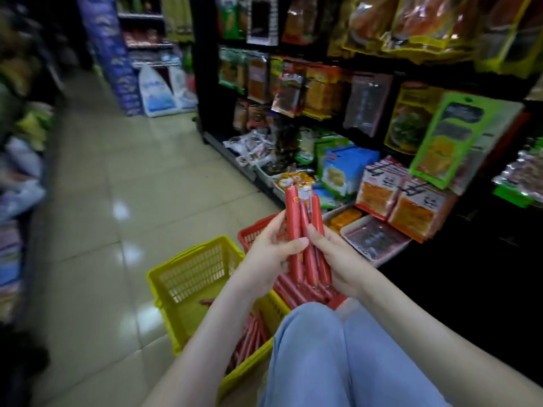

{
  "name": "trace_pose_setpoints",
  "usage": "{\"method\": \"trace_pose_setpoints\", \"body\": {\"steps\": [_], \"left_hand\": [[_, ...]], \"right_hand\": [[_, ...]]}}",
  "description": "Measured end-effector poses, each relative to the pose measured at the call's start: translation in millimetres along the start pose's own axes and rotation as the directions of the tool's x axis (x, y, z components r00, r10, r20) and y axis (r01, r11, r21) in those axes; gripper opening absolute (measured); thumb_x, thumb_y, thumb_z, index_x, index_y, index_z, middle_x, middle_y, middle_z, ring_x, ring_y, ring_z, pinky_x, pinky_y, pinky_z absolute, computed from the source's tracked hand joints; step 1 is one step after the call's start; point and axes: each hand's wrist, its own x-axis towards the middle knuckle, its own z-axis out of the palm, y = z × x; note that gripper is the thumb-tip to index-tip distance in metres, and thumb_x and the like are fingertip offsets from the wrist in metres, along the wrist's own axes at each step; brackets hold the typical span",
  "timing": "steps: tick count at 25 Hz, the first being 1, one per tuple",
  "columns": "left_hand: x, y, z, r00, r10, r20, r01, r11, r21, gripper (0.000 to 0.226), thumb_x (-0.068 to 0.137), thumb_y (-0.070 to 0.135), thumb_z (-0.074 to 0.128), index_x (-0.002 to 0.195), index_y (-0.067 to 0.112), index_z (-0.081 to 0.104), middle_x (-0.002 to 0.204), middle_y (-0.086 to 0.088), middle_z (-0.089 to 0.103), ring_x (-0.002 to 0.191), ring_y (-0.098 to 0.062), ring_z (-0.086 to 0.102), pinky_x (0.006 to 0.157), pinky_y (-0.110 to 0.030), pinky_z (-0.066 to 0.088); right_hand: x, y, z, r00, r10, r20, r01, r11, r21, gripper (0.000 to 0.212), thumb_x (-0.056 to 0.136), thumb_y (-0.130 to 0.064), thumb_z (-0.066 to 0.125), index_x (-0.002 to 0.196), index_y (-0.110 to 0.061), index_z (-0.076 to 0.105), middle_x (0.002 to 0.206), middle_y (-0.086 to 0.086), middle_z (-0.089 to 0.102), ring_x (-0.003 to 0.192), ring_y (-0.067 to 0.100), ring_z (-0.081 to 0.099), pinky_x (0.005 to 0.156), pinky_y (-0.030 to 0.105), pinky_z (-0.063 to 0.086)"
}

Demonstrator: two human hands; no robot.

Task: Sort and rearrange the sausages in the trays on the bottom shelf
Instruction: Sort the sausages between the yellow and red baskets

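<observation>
Light blue trousers cover the knee [338, 356] that fills the lower edge of the view, just right of the yellow basket [188, 277]. Pale floor tiles [117, 186] stretch away beyond the yellow basket and to its left. A black shelf rack [205, 69] stands well beyond the basket and to its right, hung with packets of snacks; on its bottom shelf a pale tray [390, 254] holds dark packets.

That yellow basket sits on the floor, a few loose sausages [249, 336] lying in its near end. A red basket [255, 230] stands just beyond it and to its right, touching or nearly touching it, between it and the bottom shelf. More red sausages [296, 292] are piled in the red basket, partly hidden by the forearms.

Both hands are raised beyond the yellow basket's far right corner, above the red basket, and share one bundle of sausages [305, 224] that stands almost upright, its orange label at the top. The left hand [270, 254] wraps the bundle from the left, fingers curled behind and thumb laid across the front. The right hand [338, 254] grips it from the right, thumb pressed on the front and fingers closed round the lower half.
</observation>
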Motion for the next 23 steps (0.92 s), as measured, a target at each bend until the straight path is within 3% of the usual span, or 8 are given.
{"method": "trace_pose_setpoints", "body": {"steps": [2, 5, 10, 14, 19, 23], "left_hand": [[-6, 1, -13, 0.999, -0.003, -0.044, 0.003, 1.0, 0.007, 0.048, 0.086, -0.002, 0.062, 0.116, 0.034, 0.059, 0.096, 0.002, 0.073, 0.077, -0.014, 0.069, 0.067, -0.029, 0.056], [-3, -3, -19, 0.995, -0.028, -0.092, 0.029, 0.999, 0.013, 0.042, 0.086, -0.004, 0.061, 0.116, 0.026, 0.059, 0.091, -0.001, 0.073, 0.075, -0.013, 0.069, 0.068, -0.028, 0.057], [28, -14, -16, 0.978, -0.109, -0.178, 0.116, 0.993, 0.027, 0.031, 0.087, -0.006, 0.058, 0.106, 0.018, 0.066, 0.093, -0.006, 0.071, 0.078, -0.014, 0.069, 0.074, -0.029, 0.055], [53, -30, -16, 0.938, -0.212, -0.273, 0.211, 0.977, -0.032, 0.03, 0.087, -0.006, 0.058, 0.108, 0.014, 0.065, 0.087, -0.007, 0.072, 0.07, -0.012, 0.07, 0.064, -0.025, 0.058], [62, -65, -60, 0.826, -0.304, -0.474, 0.295, 0.951, -0.096, 0.021, 0.086, -0.003, 0.06, 0.1, 0.013, 0.061, 0.086, -0.009, 0.073, 0.074, -0.018, 0.069, 0.075, -0.033, 0.056], [56, -108, -121, 0.682, -0.403, -0.611, 0.323, 0.915, -0.243, 0.023, 0.088, -0.005, 0.058, 0.106, 0.009, 0.057, 0.083, -0.012, 0.069, 0.074, -0.021, 0.068, 0.069, -0.032, 0.058]], "right_hand": [[10, 5, 10, 0.998, 0.058, 0.006, -0.058, 0.997, 0.053, 0.045, 0.094, -0.034, 0.042, 0.127, -0.006, 0.054, 0.114, 0.02, 0.066, 0.097, 0.028, 0.068, 0.086, 0.04, 0.055], [26, 12, 7, 0.98, 0.2, -0.011, -0.198, 0.975, 0.101, 0.043, 0.1, -0.036, 0.035, 0.116, -0.007, 0.062, 0.113, 0.021, 0.067, 0.094, 0.027, 0.068, 0.084, 0.039, 0.054], [55, 17, -29, 0.987, 0.11, 0.115, -0.125, 0.984, 0.124, 0.031, 0.097, -0.014, 0.045, 0.122, -0.001, 0.057, 0.113, 0.024, 0.065, 0.096, 0.032, 0.066, 0.085, 0.044, 0.054], [83, 33, -56, 0.985, 0.16, 0.055, -0.165, 0.981, 0.102, 0.03, 0.096, -0.007, 0.047, 0.122, 0.005, 0.055, 0.104, 0.024, 0.065, 0.084, 0.03, 0.067, 0.078, 0.045, 0.056], [127, 86, -83, 0.95, 0.311, -0.013, -0.311, 0.95, 0.012, 0.019, 0.098, -0.006, 0.045, 0.112, 0.003, 0.054, 0.088, 0.014, 0.064, 0.07, 0.021, 0.068, 0.064, 0.035, 0.059], [171, 170, -93, 0.865, 0.499, -0.058, -0.502, 0.852, -0.15, 0.015, 0.095, 0.001, 0.045, 0.107, -0.004, 0.052, 0.078, 0.011, 0.057, 0.063, 0.019, 0.058, 0.051, 0.027, 0.052]]}}
